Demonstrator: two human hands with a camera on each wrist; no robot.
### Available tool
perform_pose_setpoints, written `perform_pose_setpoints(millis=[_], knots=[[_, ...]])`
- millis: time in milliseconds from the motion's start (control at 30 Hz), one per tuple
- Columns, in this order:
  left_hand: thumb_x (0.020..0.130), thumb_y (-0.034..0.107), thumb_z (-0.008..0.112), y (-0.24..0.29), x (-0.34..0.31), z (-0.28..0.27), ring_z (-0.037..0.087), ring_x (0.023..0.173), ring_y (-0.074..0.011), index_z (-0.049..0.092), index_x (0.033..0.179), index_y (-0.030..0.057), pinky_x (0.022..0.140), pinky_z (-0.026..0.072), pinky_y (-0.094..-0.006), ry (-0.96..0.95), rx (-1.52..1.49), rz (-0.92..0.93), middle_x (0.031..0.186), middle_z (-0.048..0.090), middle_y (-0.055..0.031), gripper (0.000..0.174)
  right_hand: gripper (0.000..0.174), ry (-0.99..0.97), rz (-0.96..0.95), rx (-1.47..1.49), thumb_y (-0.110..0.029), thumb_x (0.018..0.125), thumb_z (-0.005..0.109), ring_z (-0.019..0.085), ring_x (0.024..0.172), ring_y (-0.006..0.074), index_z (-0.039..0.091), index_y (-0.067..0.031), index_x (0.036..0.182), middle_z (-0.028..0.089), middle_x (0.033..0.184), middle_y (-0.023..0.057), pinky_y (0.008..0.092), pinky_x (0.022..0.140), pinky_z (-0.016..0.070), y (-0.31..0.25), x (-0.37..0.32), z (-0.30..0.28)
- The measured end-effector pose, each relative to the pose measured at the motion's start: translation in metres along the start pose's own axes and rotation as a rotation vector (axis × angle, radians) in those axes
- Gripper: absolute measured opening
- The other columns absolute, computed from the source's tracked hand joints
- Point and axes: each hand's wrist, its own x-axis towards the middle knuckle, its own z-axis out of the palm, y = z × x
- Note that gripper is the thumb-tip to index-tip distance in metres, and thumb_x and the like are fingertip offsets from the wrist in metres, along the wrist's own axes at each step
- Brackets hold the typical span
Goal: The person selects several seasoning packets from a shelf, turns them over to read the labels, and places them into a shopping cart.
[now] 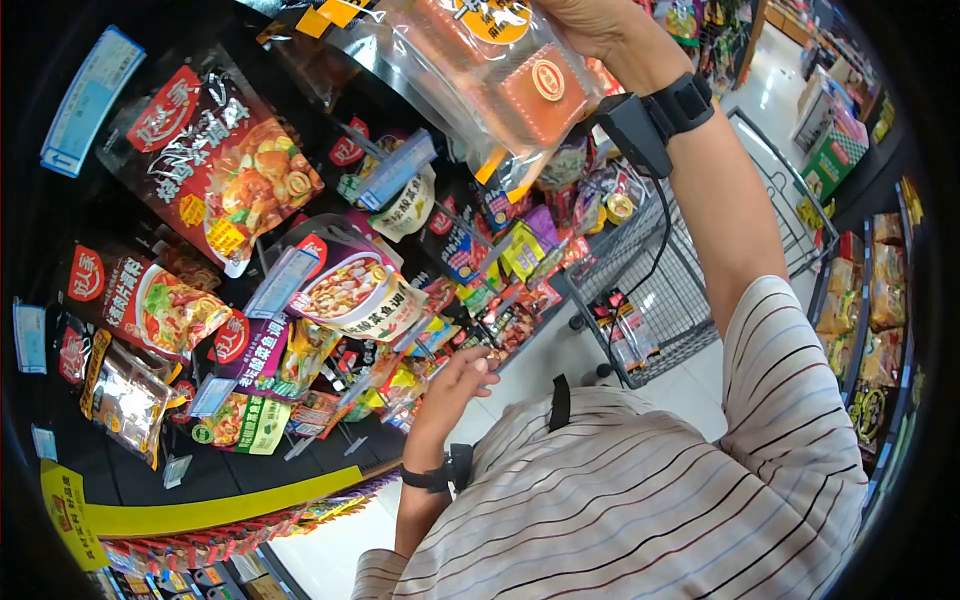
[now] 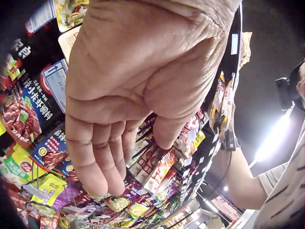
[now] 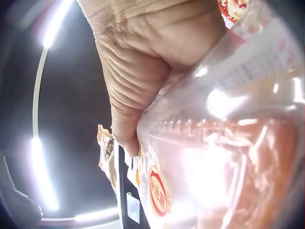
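The right hand [image 1: 592, 28] grips a clear, glossy bag of reddish blocks [image 1: 500, 85] at 12 o'clock in the head view. Its thumb [image 3: 127, 136] presses the bag's edge, which leaves much of the front uncovered; the other fingers are probably behind the plastic, though the right wrist view hides them. The left hand [image 1: 455, 392], near 6 o'clock, is empty, its fingers loosely bent and partly open beside the displayed goods. Seasoning packets [image 1: 225, 165] hang at 10 o'clock, fronts outward for reading. A wire cart [image 1: 690, 285] stands at 3 o'clock.
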Motion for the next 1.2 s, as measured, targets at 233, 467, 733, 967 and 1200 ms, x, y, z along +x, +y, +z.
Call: perform_pose_setpoints(millis=[233,467,733,967,1200], knots=[[0.102,0.033,0.054,-0.005,0.013,0.008,0.066,0.101,-0.0206,0.051,0.134,-0.0032,0.084,0.0521,-0.0312,-0.03,0.015,-0.044,0.121,0.064,-0.0169,0.049,0.079,-0.099,0.055,-0.089,-0.033,0.077,0.081,0.061,0.106,0.0129,0.047,0.0061,0.136,0.064,0.119,0.0095,0.0244,0.092,0.0486,-0.009,-0.063,-0.014],[0.102,0.034,0.054,-0.008,0.029,0.018,0.067,0.1,-0.0214,0.054,0.132,-0.001,0.082,0.0526,-0.0306,-0.048,0.049,-0.128,0.12,0.065,-0.0151,0.047,0.053,0.097,0.31,-0.358,-0.037,0.08,0.076,0.062,0.092,0.0114,0.065,0.0059,0.11,0.069,0.101,0.0077,0.0248,0.082,0.0506,0.014,-0.188,-0.046],[0.103,0.03,0.05,-0.012,0.048,0.043,0.066,0.099,-0.0208,0.054,0.133,-0.0012,0.082,0.0529,-0.0315,-0.024,0.098,-0.284,0.117,0.065,-0.0164,0.044,0.062,0.183,0.953,-0.398,-0.036,0.077,0.076,0.061,0.096,0.0142,0.058,0.0051,0.119,0.067,0.103,0.0085,0.0281,0.084,0.0489,0.107,-0.315,-0.121],[0.101,0.033,0.053,-0.02,0.065,0.06,0.066,0.097,-0.0209,0.053,0.131,-0.0024,0.082,0.0517,-0.0318,0.022,0.117,-0.392,0.117,0.065,-0.0168,0.046,0.063,0.17,1.355,-0.749,-0.038,0.077,0.074,0.064,0.093,0.0266,0.057,0.0059,0.119,0.067,0.101,0.0164,0.0346,0.085,0.0491,0.24,-0.406,-0.188],[0.102,0.026,0.053,-0.029,0.068,0.072,0.067,0.097,-0.0224,0.054,0.129,-0.0044,0.082,0.0534,-0.0332,0.103,0.14,-0.526,0.114,0.066,-0.0177,0.041,0.064,0.219,1.54,-0.855,-0.043,0.076,0.077,0.069,0.098,0.0318,0.06,0.0036,0.116,0.07,0.104,0.0195,0.0401,0.082,0.0546,0.365,-0.482,-0.212]])
